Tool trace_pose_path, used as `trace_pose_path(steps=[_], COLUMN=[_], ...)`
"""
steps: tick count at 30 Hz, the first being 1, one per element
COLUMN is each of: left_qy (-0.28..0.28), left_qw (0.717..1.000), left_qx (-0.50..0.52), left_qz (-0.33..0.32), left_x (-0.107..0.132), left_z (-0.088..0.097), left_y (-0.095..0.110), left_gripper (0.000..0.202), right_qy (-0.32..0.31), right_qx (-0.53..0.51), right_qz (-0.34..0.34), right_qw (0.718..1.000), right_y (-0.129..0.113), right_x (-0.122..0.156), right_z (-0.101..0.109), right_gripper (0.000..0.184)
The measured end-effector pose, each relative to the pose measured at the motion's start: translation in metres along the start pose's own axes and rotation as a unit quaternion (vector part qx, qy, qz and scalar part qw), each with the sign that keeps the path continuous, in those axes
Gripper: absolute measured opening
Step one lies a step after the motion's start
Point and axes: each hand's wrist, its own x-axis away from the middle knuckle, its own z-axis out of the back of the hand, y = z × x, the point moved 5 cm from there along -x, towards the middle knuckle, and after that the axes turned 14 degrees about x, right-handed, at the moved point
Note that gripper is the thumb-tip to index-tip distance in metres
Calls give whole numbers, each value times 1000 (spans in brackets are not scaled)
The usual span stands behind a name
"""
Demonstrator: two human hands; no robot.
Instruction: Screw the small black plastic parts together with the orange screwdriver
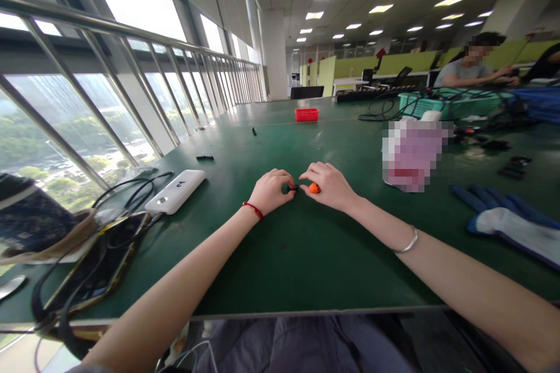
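Both my hands meet at the middle of the green table [289,256]. My left hand [271,189], with a red string at its wrist, is curled and pinches a small black part [296,187] between its fingertips. My right hand [330,185], with a silver bangle on the forearm, is curled around a small orange piece [314,188]. The black part and the orange piece touch each other between the two hands, just above the tabletop.
A white power bank [175,191] with a black cable and a phone [94,271] lie at the left. Blue-and-white gloves [507,221] lie at the right. A red bin [307,115] stands far back; small black parts [205,157] are scattered. A person sits at the far right [470,67].
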Motion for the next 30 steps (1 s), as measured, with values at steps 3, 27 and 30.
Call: trace_pose_path(steps=[3,27,30], left_qy=[-26,141,141], left_qw=[999,858,862], left_qx=[22,-183,-169], left_qz=[32,459,456], left_x=[0,64,72], left_z=[-5,127,130], left_y=[-8,-130,-142], left_gripper=[11,42,41], right_qy=[26,-19,-22], right_qx=[-22,-29,-26], right_qz=[-53,-73,-67], right_qw=[998,997,997], right_y=[14,24,24], right_x=[3,6,6], right_z=[2,-10,-11], right_gripper=[17,14,13])
